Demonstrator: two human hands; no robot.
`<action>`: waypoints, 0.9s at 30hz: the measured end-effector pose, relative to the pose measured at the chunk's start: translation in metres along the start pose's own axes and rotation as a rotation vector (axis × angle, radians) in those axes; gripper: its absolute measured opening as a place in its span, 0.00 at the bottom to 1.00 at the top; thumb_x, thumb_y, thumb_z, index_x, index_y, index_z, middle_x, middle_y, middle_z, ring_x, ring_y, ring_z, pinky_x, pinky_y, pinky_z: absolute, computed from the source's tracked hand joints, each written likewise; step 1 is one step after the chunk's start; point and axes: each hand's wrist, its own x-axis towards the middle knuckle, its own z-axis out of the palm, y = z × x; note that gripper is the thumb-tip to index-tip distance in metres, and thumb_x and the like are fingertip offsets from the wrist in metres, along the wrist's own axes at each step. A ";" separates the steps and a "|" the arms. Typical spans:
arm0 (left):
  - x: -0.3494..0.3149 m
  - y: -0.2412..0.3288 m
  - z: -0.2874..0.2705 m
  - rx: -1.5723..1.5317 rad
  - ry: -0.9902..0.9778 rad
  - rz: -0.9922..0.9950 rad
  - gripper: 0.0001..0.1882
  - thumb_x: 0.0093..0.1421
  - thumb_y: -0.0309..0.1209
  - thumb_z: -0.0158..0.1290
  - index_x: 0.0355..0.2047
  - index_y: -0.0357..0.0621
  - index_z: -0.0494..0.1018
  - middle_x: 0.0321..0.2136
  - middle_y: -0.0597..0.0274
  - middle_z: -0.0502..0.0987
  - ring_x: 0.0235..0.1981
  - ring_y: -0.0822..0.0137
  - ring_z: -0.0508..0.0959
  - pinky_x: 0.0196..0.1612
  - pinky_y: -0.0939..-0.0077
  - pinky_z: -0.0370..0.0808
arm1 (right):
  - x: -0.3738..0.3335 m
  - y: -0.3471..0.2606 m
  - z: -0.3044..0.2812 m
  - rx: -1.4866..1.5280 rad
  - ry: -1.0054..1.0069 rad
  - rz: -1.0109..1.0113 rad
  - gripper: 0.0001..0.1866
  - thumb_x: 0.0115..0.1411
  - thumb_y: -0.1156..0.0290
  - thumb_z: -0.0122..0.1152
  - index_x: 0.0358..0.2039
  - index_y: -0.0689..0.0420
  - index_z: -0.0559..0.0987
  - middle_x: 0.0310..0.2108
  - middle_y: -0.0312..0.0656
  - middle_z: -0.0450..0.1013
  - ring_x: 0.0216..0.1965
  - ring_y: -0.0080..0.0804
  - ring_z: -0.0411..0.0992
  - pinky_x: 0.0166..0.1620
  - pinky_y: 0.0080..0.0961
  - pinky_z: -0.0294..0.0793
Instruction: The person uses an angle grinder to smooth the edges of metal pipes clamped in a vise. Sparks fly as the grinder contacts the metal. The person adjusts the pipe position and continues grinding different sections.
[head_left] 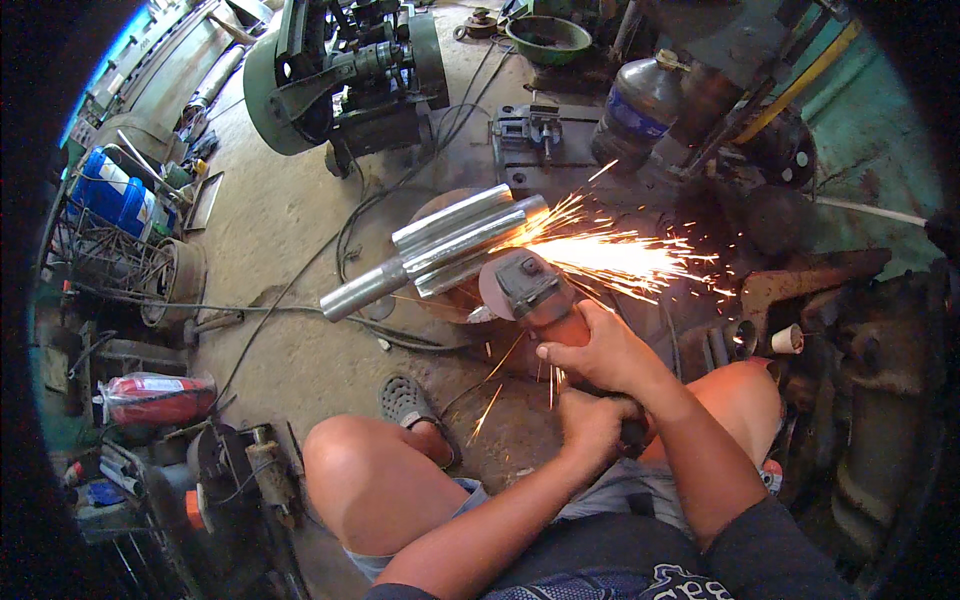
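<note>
An angle grinder (562, 322) with an orange body and grey head is held in both my hands. My right hand (612, 352) wraps its front body, and my left hand (592, 425) grips the rear end close to my lap. The grinding disc (494, 290) is at the near side of a shiny toothed steel shaft (360, 290), and bright sparks (625, 258) fly off to the right. The shaft lies at a slant with its thin end toward the left. It rests on a round, rusty support (425, 208), mostly hidden beneath it.
Black cables (345, 240) snake across the floor. Farther back stand a wheeled green machine (375, 70), a bench vise (530, 128), a large plastic bottle (640, 105) and a green basin (548, 40). On the left are a red extinguisher-like cylinder (155, 398) and a blue bucket (112, 190).
</note>
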 end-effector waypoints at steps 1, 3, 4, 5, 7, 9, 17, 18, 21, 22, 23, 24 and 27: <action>0.003 -0.004 0.001 -0.008 0.009 0.004 0.23 0.36 0.16 0.63 0.36 0.30 0.74 0.30 0.54 0.82 0.29 0.59 0.84 0.30 0.64 0.80 | 0.001 0.002 -0.002 0.021 -0.010 0.016 0.34 0.52 0.55 0.78 0.52 0.65 0.76 0.41 0.48 0.80 0.41 0.32 0.79 0.47 0.32 0.80; 0.008 -0.011 -0.001 0.057 -0.016 0.011 0.24 0.34 0.18 0.64 0.37 0.30 0.74 0.30 0.55 0.82 0.28 0.60 0.84 0.30 0.64 0.80 | 0.002 0.005 -0.003 0.035 0.004 -0.034 0.38 0.51 0.47 0.76 0.49 0.67 0.75 0.42 0.59 0.80 0.44 0.49 0.82 0.49 0.41 0.79; 0.011 -0.014 -0.002 0.104 -0.024 -0.005 0.25 0.34 0.19 0.65 0.38 0.30 0.74 0.29 0.55 0.82 0.28 0.61 0.84 0.31 0.64 0.80 | 0.002 0.005 -0.003 0.032 0.006 -0.030 0.38 0.51 0.47 0.76 0.49 0.67 0.75 0.42 0.59 0.80 0.44 0.48 0.82 0.49 0.41 0.79; 0.013 -0.017 -0.003 0.103 -0.013 -0.011 0.26 0.34 0.20 0.65 0.38 0.30 0.73 0.30 0.55 0.83 0.29 0.61 0.84 0.32 0.64 0.81 | 0.002 0.006 -0.004 0.030 0.007 -0.026 0.38 0.51 0.47 0.76 0.49 0.67 0.75 0.42 0.59 0.80 0.44 0.48 0.82 0.49 0.42 0.79; 0.016 -0.025 -0.003 0.118 0.021 -0.065 0.28 0.33 0.21 0.66 0.40 0.30 0.73 0.31 0.54 0.83 0.30 0.61 0.84 0.34 0.64 0.81 | 0.000 0.005 -0.005 0.030 0.012 -0.020 0.38 0.51 0.46 0.77 0.49 0.67 0.75 0.42 0.59 0.80 0.45 0.48 0.82 0.49 0.42 0.79; 0.018 -0.030 -0.006 0.112 -0.043 -0.042 0.33 0.33 0.22 0.67 0.44 0.31 0.71 0.33 0.53 0.83 0.32 0.60 0.84 0.36 0.63 0.81 | -0.003 0.004 -0.007 0.009 0.021 -0.011 0.38 0.52 0.47 0.77 0.48 0.67 0.75 0.43 0.59 0.80 0.45 0.48 0.82 0.49 0.42 0.79; 0.023 -0.031 -0.001 0.375 0.056 -0.035 0.42 0.31 0.27 0.69 0.50 0.27 0.67 0.36 0.46 0.82 0.38 0.52 0.84 0.44 0.60 0.81 | -0.003 0.000 -0.013 0.042 0.033 -0.022 0.33 0.54 0.52 0.77 0.48 0.66 0.77 0.41 0.53 0.81 0.42 0.40 0.81 0.48 0.38 0.80; 0.022 -0.028 -0.002 0.328 -0.012 -0.062 0.44 0.31 0.28 0.70 0.51 0.25 0.65 0.38 0.45 0.82 0.39 0.50 0.84 0.45 0.60 0.81 | -0.003 0.000 -0.014 0.027 0.036 0.027 0.32 0.54 0.52 0.77 0.48 0.66 0.77 0.40 0.52 0.81 0.41 0.39 0.81 0.47 0.38 0.80; 0.021 -0.021 0.002 0.378 0.003 -0.084 0.47 0.32 0.28 0.70 0.53 0.22 0.61 0.41 0.40 0.81 0.42 0.48 0.84 0.46 0.59 0.81 | -0.003 0.002 -0.019 0.052 0.024 0.029 0.32 0.55 0.53 0.77 0.47 0.66 0.77 0.39 0.52 0.82 0.40 0.39 0.82 0.47 0.37 0.80; 0.021 -0.019 0.004 0.427 0.045 -0.083 0.48 0.32 0.28 0.70 0.54 0.21 0.60 0.41 0.39 0.81 0.42 0.47 0.84 0.46 0.58 0.81 | -0.002 0.003 -0.019 0.043 0.027 0.031 0.32 0.55 0.52 0.77 0.47 0.66 0.77 0.39 0.52 0.82 0.41 0.39 0.82 0.47 0.37 0.80; 0.021 -0.017 0.004 0.411 0.027 -0.101 0.48 0.32 0.28 0.70 0.54 0.21 0.60 0.41 0.39 0.81 0.42 0.47 0.84 0.46 0.58 0.81 | -0.001 0.003 -0.018 0.047 0.029 0.023 0.32 0.55 0.52 0.77 0.47 0.66 0.77 0.39 0.52 0.82 0.41 0.39 0.82 0.47 0.37 0.80; 0.022 -0.016 0.003 0.396 0.009 -0.119 0.48 0.32 0.28 0.70 0.53 0.21 0.61 0.41 0.38 0.81 0.42 0.47 0.84 0.46 0.58 0.81 | -0.001 0.004 -0.017 0.037 0.030 0.063 0.32 0.55 0.51 0.77 0.47 0.66 0.78 0.39 0.52 0.82 0.41 0.40 0.82 0.47 0.37 0.80; 0.023 -0.016 -0.001 0.334 -0.108 -0.135 0.47 0.32 0.28 0.70 0.53 0.20 0.61 0.39 0.38 0.81 0.41 0.47 0.84 0.45 0.58 0.82 | -0.002 0.007 -0.016 -0.046 0.082 -0.012 0.31 0.55 0.51 0.77 0.46 0.66 0.78 0.40 0.53 0.82 0.42 0.41 0.82 0.48 0.37 0.80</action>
